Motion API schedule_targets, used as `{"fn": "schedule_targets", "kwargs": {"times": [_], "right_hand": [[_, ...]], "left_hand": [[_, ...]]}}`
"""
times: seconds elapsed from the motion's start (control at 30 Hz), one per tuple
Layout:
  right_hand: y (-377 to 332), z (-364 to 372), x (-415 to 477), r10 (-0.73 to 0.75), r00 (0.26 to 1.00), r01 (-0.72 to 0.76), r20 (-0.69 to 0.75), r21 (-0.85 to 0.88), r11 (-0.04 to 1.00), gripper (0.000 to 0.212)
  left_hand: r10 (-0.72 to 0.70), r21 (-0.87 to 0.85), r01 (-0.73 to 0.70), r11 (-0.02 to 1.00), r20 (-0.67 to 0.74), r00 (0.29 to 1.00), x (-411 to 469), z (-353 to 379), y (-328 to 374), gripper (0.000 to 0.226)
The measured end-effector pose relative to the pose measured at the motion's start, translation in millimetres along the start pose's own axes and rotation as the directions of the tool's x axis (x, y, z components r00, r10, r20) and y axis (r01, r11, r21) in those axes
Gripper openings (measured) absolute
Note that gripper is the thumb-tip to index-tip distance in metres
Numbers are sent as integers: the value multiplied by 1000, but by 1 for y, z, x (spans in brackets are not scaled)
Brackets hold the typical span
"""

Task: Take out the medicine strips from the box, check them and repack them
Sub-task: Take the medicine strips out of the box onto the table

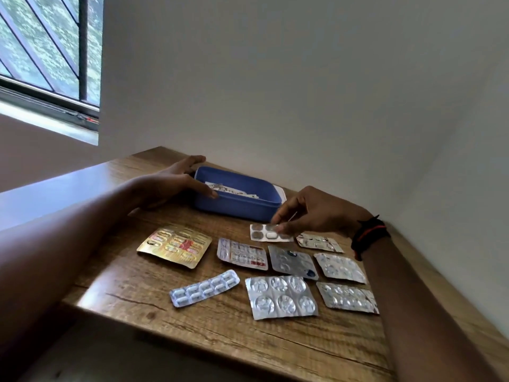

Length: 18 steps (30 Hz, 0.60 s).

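A blue plastic box (242,206) stands open at the back of the wooden table, with a few strips still inside. My left hand (176,180) grips its left end, thumb over the front wall. My right hand (311,213) pinches the top edge of a small white strip (264,233) lying just in front of the box. Several more strips lie spread on the table: a gold one (175,245), a red-printed silver one (242,254), a long narrow one (205,288), and a large silver one (281,296).
The wooden table (220,334) stands in a corner, a white wall close behind and to the right. Its front edge is near me, and its left edge drops off beside a window. A black and red band circles my right wrist (369,232).
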State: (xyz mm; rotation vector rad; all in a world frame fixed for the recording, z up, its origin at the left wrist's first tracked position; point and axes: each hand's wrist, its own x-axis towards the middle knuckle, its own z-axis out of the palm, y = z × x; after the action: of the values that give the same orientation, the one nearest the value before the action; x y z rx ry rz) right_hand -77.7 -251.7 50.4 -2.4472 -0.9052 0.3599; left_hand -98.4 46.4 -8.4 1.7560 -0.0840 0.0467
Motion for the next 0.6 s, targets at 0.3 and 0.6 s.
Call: {"fn": "schedule_targets", "kwargs": {"times": [0.3,0.6], "right_hand": [[-7,-1,14,-130,806,46,-577,-158,986,16],[-48,61,65,-209,952,149,-224,-258,955,47]], "left_hand": [[2,32,-3,999,16,1000,-2,3,2,119],[12,121,-17,993,40,999,-3,4,4,120]]}}
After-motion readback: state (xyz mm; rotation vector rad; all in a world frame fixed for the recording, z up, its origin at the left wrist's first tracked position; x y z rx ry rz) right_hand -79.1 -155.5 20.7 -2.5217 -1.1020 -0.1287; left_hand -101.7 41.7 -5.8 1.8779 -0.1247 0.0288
